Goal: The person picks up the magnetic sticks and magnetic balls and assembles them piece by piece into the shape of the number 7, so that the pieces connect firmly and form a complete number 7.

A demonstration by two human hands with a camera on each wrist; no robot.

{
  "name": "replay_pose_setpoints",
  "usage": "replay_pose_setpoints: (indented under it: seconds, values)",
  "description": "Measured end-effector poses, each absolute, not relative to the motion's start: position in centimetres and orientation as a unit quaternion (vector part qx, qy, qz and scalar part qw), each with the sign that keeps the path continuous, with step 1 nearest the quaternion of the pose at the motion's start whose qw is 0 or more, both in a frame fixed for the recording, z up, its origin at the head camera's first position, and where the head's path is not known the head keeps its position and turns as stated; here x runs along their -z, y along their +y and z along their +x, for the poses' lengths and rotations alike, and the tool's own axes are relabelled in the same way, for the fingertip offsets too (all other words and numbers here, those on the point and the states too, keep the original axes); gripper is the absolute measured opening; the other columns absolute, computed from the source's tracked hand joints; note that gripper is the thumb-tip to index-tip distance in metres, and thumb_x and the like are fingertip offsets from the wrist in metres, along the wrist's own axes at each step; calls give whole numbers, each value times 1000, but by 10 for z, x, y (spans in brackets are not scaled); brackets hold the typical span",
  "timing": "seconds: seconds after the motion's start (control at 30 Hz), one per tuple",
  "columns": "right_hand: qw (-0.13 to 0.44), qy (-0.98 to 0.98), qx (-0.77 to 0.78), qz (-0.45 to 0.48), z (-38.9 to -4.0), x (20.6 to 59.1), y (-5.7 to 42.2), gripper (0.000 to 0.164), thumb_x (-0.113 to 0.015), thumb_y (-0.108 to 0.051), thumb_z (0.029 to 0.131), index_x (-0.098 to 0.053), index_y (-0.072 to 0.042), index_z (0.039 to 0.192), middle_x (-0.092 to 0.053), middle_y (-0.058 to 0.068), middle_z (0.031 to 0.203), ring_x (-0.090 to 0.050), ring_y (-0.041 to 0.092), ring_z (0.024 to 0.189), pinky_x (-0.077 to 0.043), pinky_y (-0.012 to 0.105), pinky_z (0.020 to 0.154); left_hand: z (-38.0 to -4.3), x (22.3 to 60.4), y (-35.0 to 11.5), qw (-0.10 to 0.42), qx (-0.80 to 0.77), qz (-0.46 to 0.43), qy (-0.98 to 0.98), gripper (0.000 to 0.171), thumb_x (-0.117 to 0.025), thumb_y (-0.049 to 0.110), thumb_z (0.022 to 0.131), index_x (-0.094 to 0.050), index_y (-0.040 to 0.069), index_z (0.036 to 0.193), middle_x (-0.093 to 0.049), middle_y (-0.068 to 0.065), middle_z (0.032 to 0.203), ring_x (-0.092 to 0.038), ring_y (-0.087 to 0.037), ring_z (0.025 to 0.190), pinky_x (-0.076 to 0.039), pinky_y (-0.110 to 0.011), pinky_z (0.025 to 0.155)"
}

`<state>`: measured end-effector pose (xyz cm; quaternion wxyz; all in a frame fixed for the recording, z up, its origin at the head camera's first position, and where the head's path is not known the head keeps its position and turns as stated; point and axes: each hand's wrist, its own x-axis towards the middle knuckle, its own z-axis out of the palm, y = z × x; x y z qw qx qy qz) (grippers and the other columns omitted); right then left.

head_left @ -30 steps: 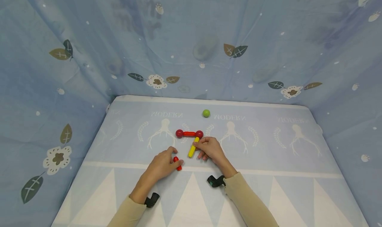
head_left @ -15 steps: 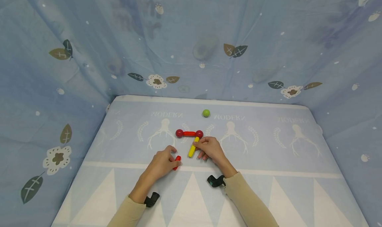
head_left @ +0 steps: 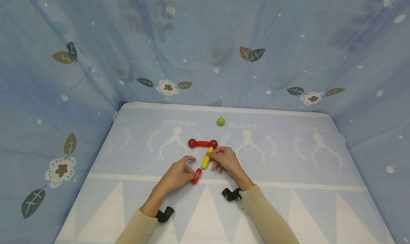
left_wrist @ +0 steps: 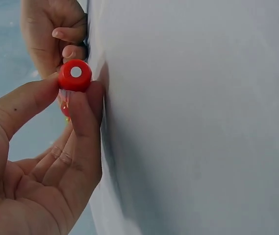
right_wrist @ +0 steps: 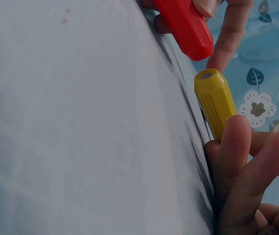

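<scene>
My left hand (head_left: pixel 175 174) pinches a short red ribbed stick (head_left: pixel 196 178) between thumb and fingers. A pale round disc shows in that stick's end in the left wrist view. My right hand (head_left: pixel 226 159) holds a yellow ribbed stick (head_left: pixel 205 162), whose near end has a grey round spot in the right wrist view. The yellow stick's far end meets a dark red ball (head_left: pixel 213 144). From this ball another red stick (head_left: pixel 203 143) runs left to a second dark red ball (head_left: pixel 192 143). A small gap separates the held red stick from the yellow one.
A green ball (head_left: pixel 221 121) lies behind the ball-and-stick row, toward the back edge of the cloth-covered table (head_left: pixel 282 151). Blue patterned curtain (head_left: pixel 205 51) encloses the back and sides. Each wrist carries a black camera mount (head_left: pixel 231 194).
My left hand has turned the red stick, so it now slants the other way, and moved it right, closer to the yellow stick. My right hand and the ball-and-stick row keep their places.
</scene>
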<state>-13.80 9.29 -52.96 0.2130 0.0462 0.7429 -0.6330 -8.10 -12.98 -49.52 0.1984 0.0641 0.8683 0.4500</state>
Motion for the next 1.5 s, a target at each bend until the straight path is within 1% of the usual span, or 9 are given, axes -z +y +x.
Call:
replay_pose_setpoints:
  seconds: [0.5,0.7,1.03,1.17,1.3,1.4,1.5]
  values:
    - [216,738,638,48,-138,530,93,32,-78,-29,89,-67,0,94,-71,13,80,-64,19,47,-46,24,40,-85,496,-122,204,-464,76,858,54,-76,19,90,-52,5,136,-68,3,83,-60,-14,72,-48,-35,68]
    - [215,738,638,53,-137,528,93,31,-78,-28,89,-67,0,94,-71,13,78,-63,19,46,-45,24,39,-85,497,-121,206,-466,76,857,49,-76,21,91,-55,6,132,-68,4,84,-59,-14,72,-46,-34,65]
    - [217,733,642,55,-137,528,93,31,-78,-27,89,-67,1,95,-71,13,80,-63,19,47,-45,24,39,-85,500,-122,201,-460,80,861,44,-75,26,91,-59,6,127,-68,5,83,-58,-14,72,-46,-34,66]
    - [219,734,641,55,-138,529,93,31,-78,-28,89,-67,1,95,-71,13,81,-64,19,47,-45,24,40,-86,501,-122,197,-446,85,869,40,-73,31,93,-62,7,123,-67,6,80,-57,-15,67,-45,-34,62]
    - [220,735,639,54,-138,530,93,31,-78,-28,89,-67,1,95,-71,12,81,-64,19,48,-46,24,40,-91,500,-124,199,-427,95,877,31,-69,31,96,-65,9,118,-66,4,78,-56,-15,64,-44,-34,60]
    - [221,736,638,55,-139,531,93,32,-78,-29,89,-67,1,95,-71,12,81,-64,19,48,-46,25,40,-97,497,-125,201,-420,94,880,27,-67,29,97,-67,10,115,-67,3,80,-58,-15,67,-46,-34,61]
    - [221,736,637,56,-139,531,94,32,-78,-28,89,-68,1,95,-72,13,81,-64,19,48,-46,25,40,-108,489,-126,186,-419,88,885,25,-68,29,96,-68,11,114,-70,1,84,-61,-14,71,-49,-35,65]
